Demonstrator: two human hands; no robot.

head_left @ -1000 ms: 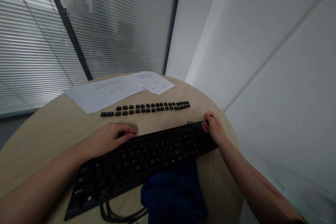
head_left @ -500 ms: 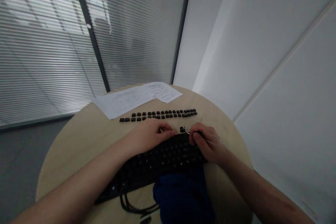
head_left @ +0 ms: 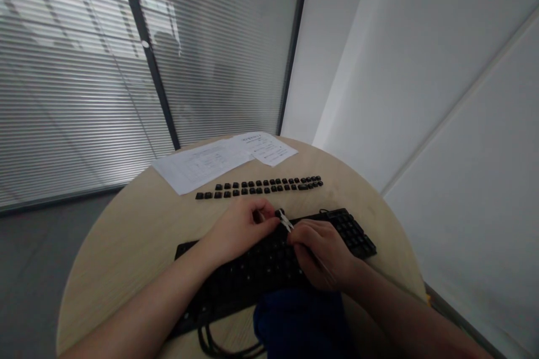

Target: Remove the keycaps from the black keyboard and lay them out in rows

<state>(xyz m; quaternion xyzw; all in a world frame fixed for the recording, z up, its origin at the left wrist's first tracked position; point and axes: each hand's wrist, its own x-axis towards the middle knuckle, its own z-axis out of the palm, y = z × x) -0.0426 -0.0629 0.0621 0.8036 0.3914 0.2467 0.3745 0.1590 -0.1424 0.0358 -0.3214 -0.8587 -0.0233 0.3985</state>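
A black keyboard [head_left: 353, 230] lies across the near side of a round wooden table [head_left: 126, 235]. My left hand [head_left: 240, 227] rests over the keyboard's upper middle, fingers curled and pinching at a small black keycap [head_left: 279, 213]. My right hand [head_left: 322, 252] is closed round a thin light-coloured tool [head_left: 288, 224] whose tip meets that keycap. Two rows of loose black keycaps [head_left: 259, 187] lie on the table beyond the keyboard.
Printed paper sheets [head_left: 219, 160] lie at the table's far edge. A dark blue cloth [head_left: 298, 325] sits at the near edge below the keyboard, beside a coiled black cable [head_left: 210, 342]. Window blinds [head_left: 84, 67] stand behind; a white wall [head_left: 442, 95] runs on the right.
My right hand moved from the keyboard's right end to its middle with the tool. My left hand shifted right to meet it, and a keycap is now pinched between them.
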